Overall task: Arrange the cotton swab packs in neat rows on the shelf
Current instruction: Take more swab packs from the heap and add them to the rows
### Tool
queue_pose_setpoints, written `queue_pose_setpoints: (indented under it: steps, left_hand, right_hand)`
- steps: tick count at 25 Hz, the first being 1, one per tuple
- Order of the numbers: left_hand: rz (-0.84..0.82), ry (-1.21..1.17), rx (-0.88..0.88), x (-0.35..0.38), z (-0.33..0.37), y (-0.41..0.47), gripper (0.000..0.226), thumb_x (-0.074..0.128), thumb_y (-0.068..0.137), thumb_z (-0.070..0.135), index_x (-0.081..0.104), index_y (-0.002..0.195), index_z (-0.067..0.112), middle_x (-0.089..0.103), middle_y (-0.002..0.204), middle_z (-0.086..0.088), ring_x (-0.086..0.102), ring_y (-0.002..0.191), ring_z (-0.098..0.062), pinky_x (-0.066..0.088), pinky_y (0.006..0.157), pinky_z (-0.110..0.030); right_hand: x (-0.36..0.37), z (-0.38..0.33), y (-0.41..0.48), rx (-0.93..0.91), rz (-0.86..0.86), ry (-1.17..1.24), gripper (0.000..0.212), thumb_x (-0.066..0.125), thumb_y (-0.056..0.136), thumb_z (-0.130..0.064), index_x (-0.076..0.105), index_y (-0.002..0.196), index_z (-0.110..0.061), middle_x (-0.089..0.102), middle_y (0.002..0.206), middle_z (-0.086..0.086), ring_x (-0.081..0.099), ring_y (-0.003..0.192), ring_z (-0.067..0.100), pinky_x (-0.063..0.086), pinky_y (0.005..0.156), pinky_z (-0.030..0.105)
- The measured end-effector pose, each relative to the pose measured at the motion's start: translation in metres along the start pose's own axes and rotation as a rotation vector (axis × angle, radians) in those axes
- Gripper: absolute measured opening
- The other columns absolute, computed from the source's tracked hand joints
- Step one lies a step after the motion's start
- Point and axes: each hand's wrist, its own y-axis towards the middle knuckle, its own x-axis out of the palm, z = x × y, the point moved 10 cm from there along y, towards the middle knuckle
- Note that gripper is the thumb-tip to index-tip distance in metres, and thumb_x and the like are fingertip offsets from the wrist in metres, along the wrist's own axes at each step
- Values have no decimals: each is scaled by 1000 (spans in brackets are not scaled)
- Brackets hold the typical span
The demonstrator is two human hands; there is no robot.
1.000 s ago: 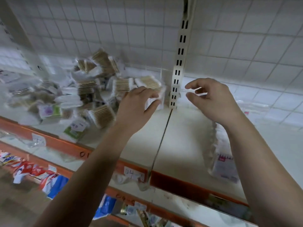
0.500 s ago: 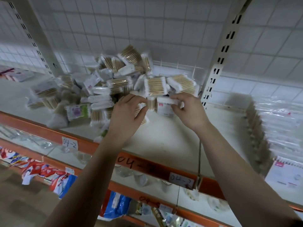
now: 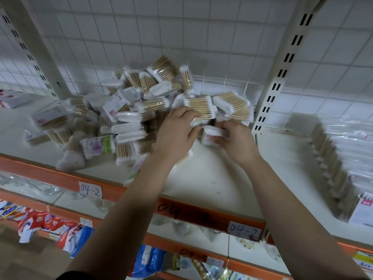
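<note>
Our left hand (image 3: 175,136) and right hand (image 3: 237,141) each grip packs (image 3: 213,132) mid-frame; tugging may spill the loose pile (image 3: 137,110).

A shop's stock shelving.
Orange front rail (image 3: 50,174) at 7 o'clock bears a handwritten white paper tag "04-2" (image 3: 90,189); slotted cream upright (image 3: 282,63) at 1 o'clock.

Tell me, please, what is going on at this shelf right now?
A person is sorting cotton swab packs with bare hands. The right hand grips a red-labelled pack, and the left hand curls its fingers round a second pack at the edge of the loose pile on the white shelf. Most packs lie heaped there, unsorted. Right of the slotted post, a neat row of packs stands on the next shelf section.
</note>
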Motion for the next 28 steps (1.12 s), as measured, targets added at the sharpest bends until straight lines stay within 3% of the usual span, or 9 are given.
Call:
queue_pose_setpoints:
  steps: [3,6,11,16,18,20,23,25,28]
  left_hand:
    - [-33,115,34,15,6,23,38,64,85,21,60,122,12,56,129,-6,49,122,-29,38,104,-46]
    - [-81,195,-12,27,6,38,51,67,82,29,53,131,20,48,140,1,39,131,-24,26,111,-42]
    - [-18,193,-38,25,1,47,50,71,79,31,56,126,22,55,126,-2,45,120,-28,31,108,-43]
    - [204,-44,10,-1,9,40,27,55,89,29,64,109,14,65,104,-5,58,97,-27,45,89,-40]
    - [274,-165,3,-15,19,36,25,56,91,26,63,110,12,66,98,-4,60,91,-23,49,81,-39]
    - [278,-309,-35,-20,30,33,32,57,89,20,58,120,15,62,85,-1,57,77,-15,49,73,-33]
    - [217,-423,-66,-18,53,31,51,53,85,11,47,133,25,38,62,4,38,55,-9,36,57,-23]
    - [180,-444,-60,-12,73,32,51,48,84,8,48,131,27,38,60,-4,37,53,-11,36,54,-26]
    - [143,-554,-91,5,107,36,44,46,86,8,47,126,26,56,78,-19,52,62,-27,45,54,-41]
  right_hand:
    - [-16,5,-5,20,36,-10,25,76,75,-21,69,98,-14,55,80,-9,49,76,14,27,61,21]
    - [-32,12,-14,35,82,-2,29,79,74,-26,70,99,-15,58,80,-11,50,78,13,32,63,19]
    - [-48,29,-25,93,105,0,29,80,73,-26,70,96,-14,65,86,1,56,81,19,35,65,22]
    - [-69,30,-34,150,131,28,21,76,76,-20,69,95,-15,60,84,-6,51,77,13,34,61,6]
    - [-80,28,-37,147,142,28,19,75,77,-21,69,95,-15,61,84,-8,51,76,10,33,60,6]
    - [-94,28,-42,139,166,52,18,74,77,-23,69,94,-18,64,85,-8,54,77,10,36,61,11]
    - [-118,30,-48,129,204,94,18,74,78,-22,69,95,-19,66,87,-6,57,79,11,39,65,16]
    - [-141,34,-53,111,236,93,19,74,78,-21,69,95,-19,67,87,-6,58,79,12,40,65,16]
    - [-178,49,-62,92,269,83,18,74,78,-20,68,95,-18,64,83,-9,55,77,9,38,63,11]
